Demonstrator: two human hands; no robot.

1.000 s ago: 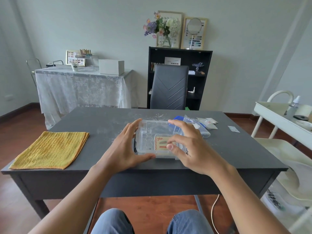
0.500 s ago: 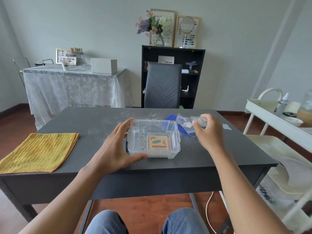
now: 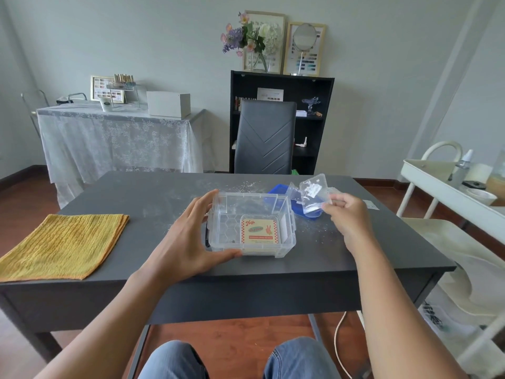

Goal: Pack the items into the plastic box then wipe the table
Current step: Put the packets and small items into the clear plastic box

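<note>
Our right hand leaves the box and picks up a bag

A second ago our right hand [image 3: 345, 214] rested on the clear plastic box [image 3: 251, 224]; half a second ago it had reached out to the small clear bags beside the box. Now it pinches one clear bag [image 3: 310, 196] (white bits inside) and holds it raised off the surface, above the blue lid [image 3: 281, 194].

Counter [image 3: 153, 192]: plastic box [image 3: 251, 224] at centre, card [image 3: 261, 231] lying inside it. Left hand [image 3: 185, 242] at box's 8 o'clock, touching its wall. Lid [image 3: 277, 191] on counter at box's 2 o'clock. Bag [image 3: 311, 194] above the lid, pinched by right hand [image 3: 345, 217] at 3 o'clock. Cloth [image 3: 62, 244] at 9 o'clock, well apart. Chair [image 3: 265, 138] behind counter at 12 o'clock.
</note>
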